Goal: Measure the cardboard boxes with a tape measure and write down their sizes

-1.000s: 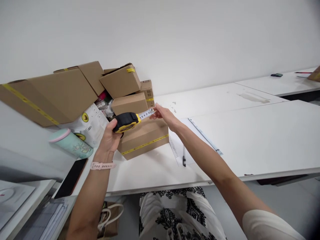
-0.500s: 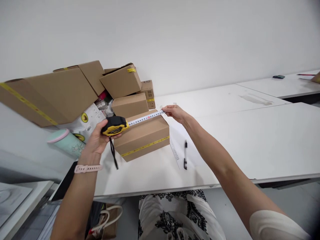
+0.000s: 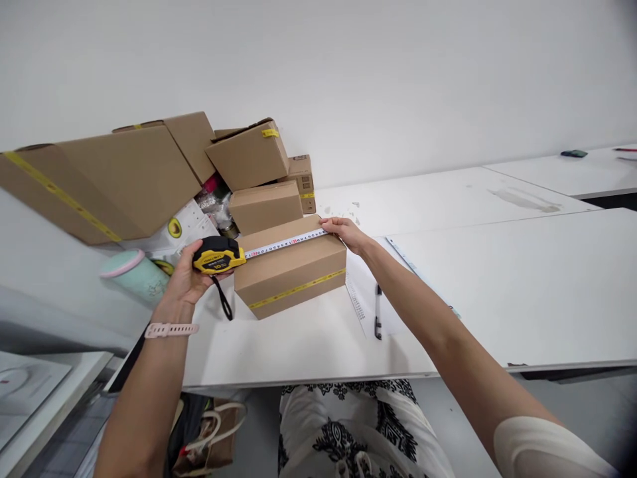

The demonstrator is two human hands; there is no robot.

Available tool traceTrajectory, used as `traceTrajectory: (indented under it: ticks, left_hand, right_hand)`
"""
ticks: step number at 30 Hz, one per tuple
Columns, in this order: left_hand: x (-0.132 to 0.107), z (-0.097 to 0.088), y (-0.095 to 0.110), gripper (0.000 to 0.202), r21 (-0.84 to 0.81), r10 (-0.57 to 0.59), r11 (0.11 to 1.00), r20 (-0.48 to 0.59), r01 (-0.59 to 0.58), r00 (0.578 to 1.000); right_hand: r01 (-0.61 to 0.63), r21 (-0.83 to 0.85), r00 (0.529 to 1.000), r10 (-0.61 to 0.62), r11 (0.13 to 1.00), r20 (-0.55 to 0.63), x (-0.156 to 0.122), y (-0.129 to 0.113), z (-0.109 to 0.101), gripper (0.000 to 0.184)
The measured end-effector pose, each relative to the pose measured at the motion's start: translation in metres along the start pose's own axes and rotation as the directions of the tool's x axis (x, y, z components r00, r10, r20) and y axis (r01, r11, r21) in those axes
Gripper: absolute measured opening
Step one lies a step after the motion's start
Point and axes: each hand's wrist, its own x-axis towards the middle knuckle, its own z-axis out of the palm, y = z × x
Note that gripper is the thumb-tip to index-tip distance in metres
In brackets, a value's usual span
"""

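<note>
My left hand (image 3: 186, 279) is closed around the yellow and black case of a tape measure (image 3: 217, 256), at the left end of a cardboard box (image 3: 286, 282). A dark wrist strap (image 3: 222, 302) dangles from the case. The white tape blade (image 3: 283, 245) runs out across the top of the box. At the box's far right corner, my right hand (image 3: 344, 232) pinches the blade's end between thumb and fingers. The box is closed, with a yellow printed tape along its front side.
Several more cardboard boxes (image 3: 246, 156) are piled behind and to the left, with a mint tumbler (image 3: 137, 275) lying below them. A pen (image 3: 378, 315) rests on paper right of the box. Partly behind my right forearm is a ruler (image 3: 405, 255).
More blade shows between my hands, and the tape case has moved left relative to the box. The view has shifted slightly, and the ruler now shows beyond my right forearm.
</note>
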Motion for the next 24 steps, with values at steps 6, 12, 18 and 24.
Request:
traceTrajectory:
  ticks: [6,12,18,24]
  left_hand:
    - [0.001,0.001,0.002,0.023,0.042,-0.019,0.999,0.043,0.017,0.999]
    - [-0.003,0.003,-0.001,0.023,0.033,-0.007,0.999,0.05,0.006,0.999]
    - [-0.002,-0.002,-0.005,0.023,-0.006,0.024,1.0,0.051,-0.024,0.998]
    - [-0.005,-0.002,-0.006,0.024,-0.013,0.019,1.0,0.05,-0.018,0.999]
  right_hand:
    - [-0.021,-0.057,0.999,0.024,0.998,0.039,0.006,-0.006,-0.01,0.025]
    - [-0.019,-0.012,0.999,0.019,1.0,0.041,0.006,0.0,-0.011,0.027]
    - [0.04,0.017,0.996,-0.039,0.999,-0.076,0.008,0.003,-0.005,0.025]
    - [-0.014,-0.14,0.996,0.001,0.99,-0.09,0.009,-0.01,-0.005,0.019]
